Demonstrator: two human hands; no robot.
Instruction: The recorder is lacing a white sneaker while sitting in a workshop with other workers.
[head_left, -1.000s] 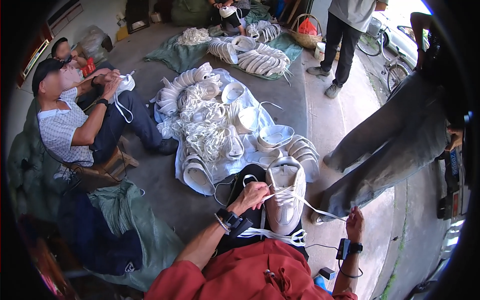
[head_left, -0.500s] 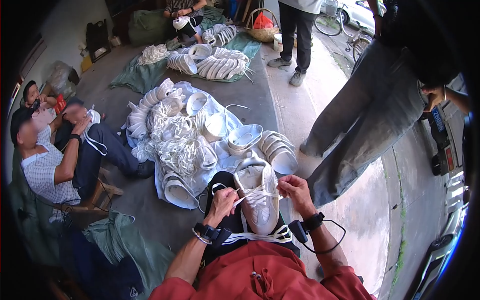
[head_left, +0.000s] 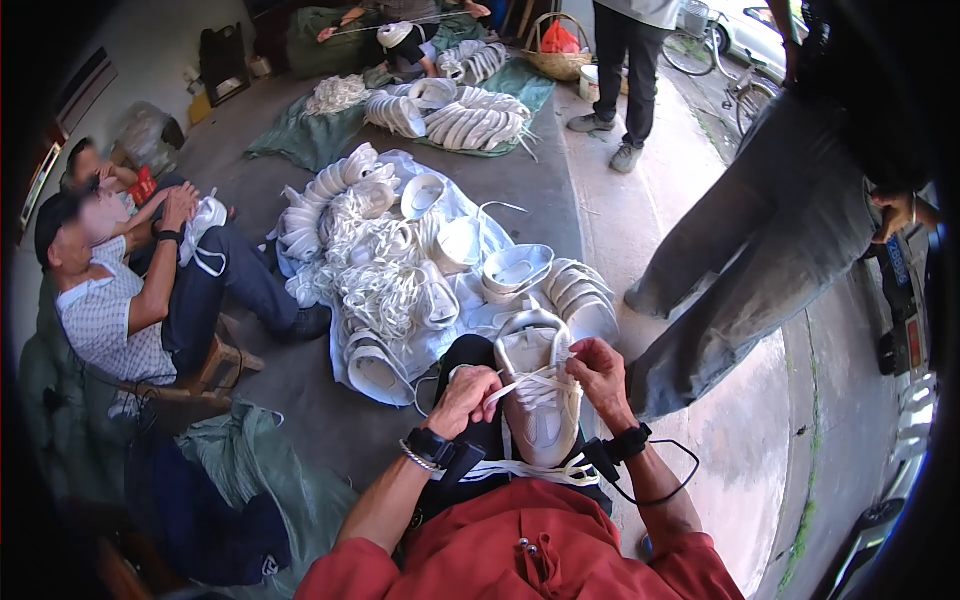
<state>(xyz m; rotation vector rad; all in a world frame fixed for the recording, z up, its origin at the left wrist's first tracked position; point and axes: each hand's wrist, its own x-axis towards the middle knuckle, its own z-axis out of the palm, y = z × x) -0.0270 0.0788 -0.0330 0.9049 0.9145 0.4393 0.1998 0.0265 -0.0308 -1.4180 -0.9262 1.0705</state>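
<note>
A white and beige sneaker upper (head_left: pixel 541 432) rests on my lap with its toe toward me. White shoelace (head_left: pixel 538 385) crosses its front in several rows. At its left side my left hand (head_left: pixel 468 398) is closed, pinching a length of the lace between thumb and forefinger. My right hand (head_left: pixel 602 378) is at the right eyelet edge, thumb and forefinger pinched on the lace; the exact grip is partly hidden. Spare white laces (head_left: pixel 515 469) lie across my lap below the toe.
Ahead, white shoe uppers (head_left: pixel 458 243) and tangled laces (head_left: pixel 378 290) lie on a pale sheet (head_left: pixel 345 365). A seated person (head_left: pixel 120 310) handles a shoe at left. Someone in grey trousers (head_left: pixel 735 255) stands close on the right. Green sacking (head_left: pixel 260 480) lies at lower left.
My right hand has come in against the shoe's right eyelet edge, and a lace loop now hangs there. My left hand still pinches lace. The whole view has shifted, moving things rightward.
</note>
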